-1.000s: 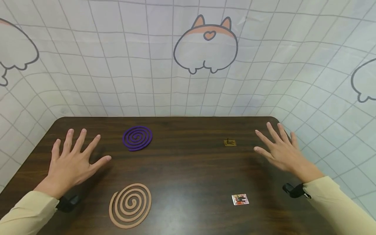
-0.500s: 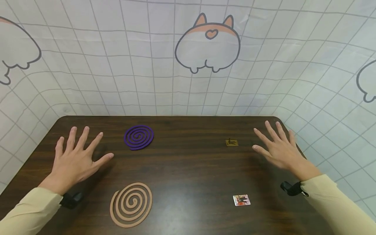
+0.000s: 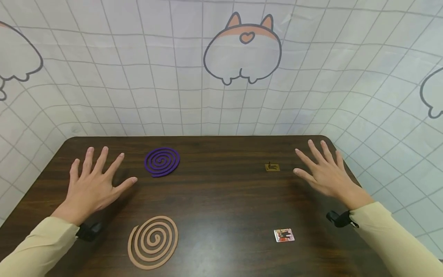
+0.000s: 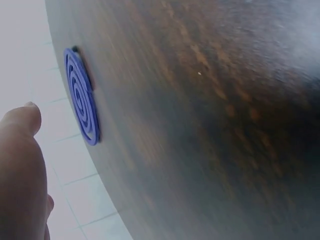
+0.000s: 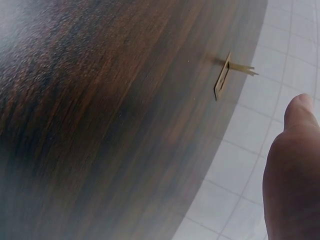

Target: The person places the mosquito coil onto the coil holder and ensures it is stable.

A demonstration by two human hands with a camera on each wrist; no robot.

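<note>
My left hand [image 3: 91, 188] is spread above the left side of the dark wooden table [image 3: 221, 200], holding nothing. Nearest to it are a flat purple spiral [image 3: 162, 162] toward the back and a flat tan spiral [image 3: 153, 242] toward the front. In the left wrist view, the purple spiral [image 4: 81, 97] lies beyond the thumb. On the right, my right hand [image 3: 327, 177] is also spread and holds nothing. A small gold card-like plate [image 3: 275, 167] lies left of its fingers; the right wrist view shows a thin piece standing up from this gold plate [image 5: 218, 90].
A small printed card [image 3: 284, 235] with a dark cut-out shape lies at the front right of the table. Behind and around the table hangs a white grid-patterned curtain [image 3: 166, 100] with cartoon animal drawings. A black strap-like device [image 3: 339, 218] sits on the right wrist.
Both hands have drifted slightly inward and a little toward the back, fingers still spread. The spirals, the gold plate and the card have stayed where they lay.
</note>
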